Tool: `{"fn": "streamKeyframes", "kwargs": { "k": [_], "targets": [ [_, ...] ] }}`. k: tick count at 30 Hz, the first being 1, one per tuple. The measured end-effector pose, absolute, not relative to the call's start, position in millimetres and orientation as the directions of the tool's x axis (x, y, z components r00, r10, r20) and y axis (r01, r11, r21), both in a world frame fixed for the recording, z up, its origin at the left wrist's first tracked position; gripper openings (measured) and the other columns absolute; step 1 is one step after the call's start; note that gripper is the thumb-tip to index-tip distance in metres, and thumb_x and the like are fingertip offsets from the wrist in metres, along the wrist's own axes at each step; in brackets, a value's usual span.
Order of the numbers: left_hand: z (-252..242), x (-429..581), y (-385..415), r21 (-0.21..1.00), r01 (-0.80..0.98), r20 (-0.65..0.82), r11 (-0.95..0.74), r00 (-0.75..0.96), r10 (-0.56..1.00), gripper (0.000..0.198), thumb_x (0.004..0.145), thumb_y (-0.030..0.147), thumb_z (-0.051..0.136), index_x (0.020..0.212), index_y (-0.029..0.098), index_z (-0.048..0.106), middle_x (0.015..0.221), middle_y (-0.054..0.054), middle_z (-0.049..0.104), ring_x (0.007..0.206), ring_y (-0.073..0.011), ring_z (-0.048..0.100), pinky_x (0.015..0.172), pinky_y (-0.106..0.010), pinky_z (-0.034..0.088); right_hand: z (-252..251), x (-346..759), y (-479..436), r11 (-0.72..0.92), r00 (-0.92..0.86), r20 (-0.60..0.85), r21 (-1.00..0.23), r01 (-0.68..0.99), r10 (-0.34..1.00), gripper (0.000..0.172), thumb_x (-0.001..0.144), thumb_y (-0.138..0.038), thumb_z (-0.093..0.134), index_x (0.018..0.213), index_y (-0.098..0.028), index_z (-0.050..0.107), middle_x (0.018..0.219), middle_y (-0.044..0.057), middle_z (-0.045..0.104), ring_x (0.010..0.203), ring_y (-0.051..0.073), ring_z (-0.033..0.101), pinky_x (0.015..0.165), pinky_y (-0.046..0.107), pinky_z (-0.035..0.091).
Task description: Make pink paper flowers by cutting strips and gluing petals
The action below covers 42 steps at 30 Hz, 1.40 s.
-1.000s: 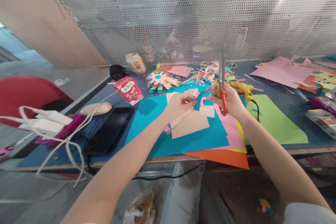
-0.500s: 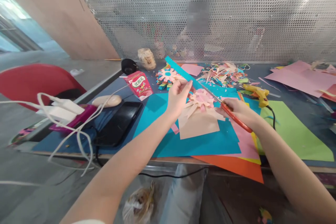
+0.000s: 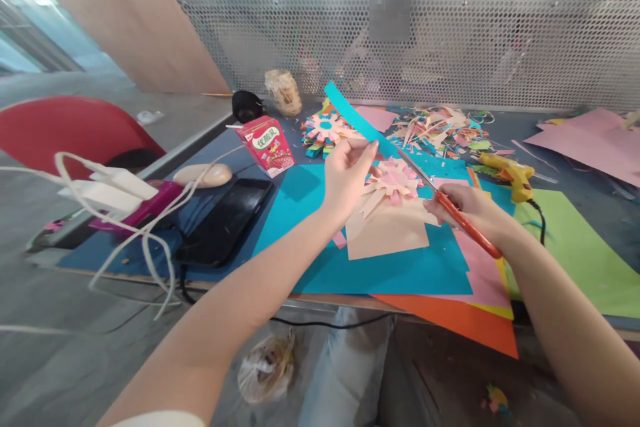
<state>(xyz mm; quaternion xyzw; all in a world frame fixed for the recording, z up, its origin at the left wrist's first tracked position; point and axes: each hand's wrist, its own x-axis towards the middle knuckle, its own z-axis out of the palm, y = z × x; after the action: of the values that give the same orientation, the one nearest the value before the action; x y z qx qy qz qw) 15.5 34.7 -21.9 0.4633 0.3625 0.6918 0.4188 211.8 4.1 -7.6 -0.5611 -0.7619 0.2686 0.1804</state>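
My left hand (image 3: pixel 347 170) pinches a long teal paper strip (image 3: pixel 357 119) that slants up and to the left above the table. My right hand (image 3: pixel 467 207) grips orange-handled scissors (image 3: pixel 447 203), whose blades point up-left and meet the strip near my left fingertips. Below both hands a pink and peach paper flower (image 3: pixel 393 181) lies on a peach sheet (image 3: pixel 387 230), which rests on a large teal sheet (image 3: pixel 380 267).
A yellow glue gun (image 3: pixel 507 170) lies right of my right hand. A green sheet (image 3: pixel 570 253), pink sheets (image 3: pixel 590 140), paper scraps (image 3: pixel 440 123) and another paper flower (image 3: pixel 327 128) cover the table. A red carton (image 3: pixel 265 143), black phone (image 3: pixel 225 220) and white cables (image 3: pixel 125 213) sit left. A perforated metal screen (image 3: pixel 450 20) stands behind.
The scissors swung down from upright to slant toward the strip. My left hand raised a long teal strip off the table. The view shifted left and closer.
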Motion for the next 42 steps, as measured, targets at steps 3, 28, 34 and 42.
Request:
{"fn": "streamKeyframes", "kwargs": {
  "k": [3, 28, 34, 42],
  "targets": [
    [-23.5, 16.2, 34.3, 0.894, -0.234, 0.332, -0.381, -0.222, 0.917, 0.022, 0.073, 0.032, 0.068, 0.07, 0.019, 0.05, 0.06, 0.001, 0.058, 0.06, -0.0112, 0.06, 0.043, -0.02, 0.039, -7.6, 211.0, 3.1, 0.218, -0.301, -0.033, -0.614, 0.758, 0.953, 0.05, 0.067, -0.069, 0.051, 0.062, -0.02, 0.047, 0.058, 0.001, 0.052, 0.052, 0.012, 0.045, 0.047, 0.026, 0.031],
    [-23.6, 21.9, 27.7, 0.902, -0.227, 0.327, -0.367, -0.193, 0.925, 0.016, 0.069, 0.022, 0.069, 0.065, 0.018, 0.055, 0.061, 0.001, 0.062, 0.056, -0.0099, 0.06, 0.048, -0.021, 0.043, -9.0, 210.7, 3.5, 0.206, -0.259, -0.018, -0.556, 0.806, 0.966, 0.058, 0.065, -0.078, 0.043, 0.058, -0.021, 0.041, 0.053, -0.001, 0.045, 0.05, 0.011, 0.039, 0.047, 0.026, 0.031],
    [-22.0, 22.2, 27.0, 0.908, -0.254, 0.288, -0.332, -0.195, 0.937, 0.015, 0.07, 0.02, 0.067, 0.064, 0.017, 0.054, 0.059, 0.001, 0.062, 0.057, -0.0095, 0.059, 0.048, -0.02, 0.043, -8.1, 210.1, 3.6, 0.195, -0.26, -0.029, -0.581, 0.79, 0.965, 0.059, 0.062, -0.08, 0.044, 0.056, -0.021, 0.039, 0.05, -0.003, 0.039, 0.047, 0.01, 0.036, 0.044, 0.025, 0.028],
    [-23.1, 21.2, 28.9, 0.898, -0.288, 0.293, -0.333, -0.174, 0.94, 0.015, 0.068, 0.022, 0.068, 0.065, 0.016, 0.055, 0.059, 0.002, 0.061, 0.056, -0.0084, 0.059, 0.045, -0.018, 0.041, -4.7, 210.2, 1.0, 0.183, -0.257, -0.056, -0.56, 0.808, 0.965, 0.058, 0.064, -0.078, 0.044, 0.057, -0.021, 0.039, 0.051, -0.003, 0.038, 0.047, 0.009, 0.036, 0.045, 0.024, 0.026]
  ]
}}
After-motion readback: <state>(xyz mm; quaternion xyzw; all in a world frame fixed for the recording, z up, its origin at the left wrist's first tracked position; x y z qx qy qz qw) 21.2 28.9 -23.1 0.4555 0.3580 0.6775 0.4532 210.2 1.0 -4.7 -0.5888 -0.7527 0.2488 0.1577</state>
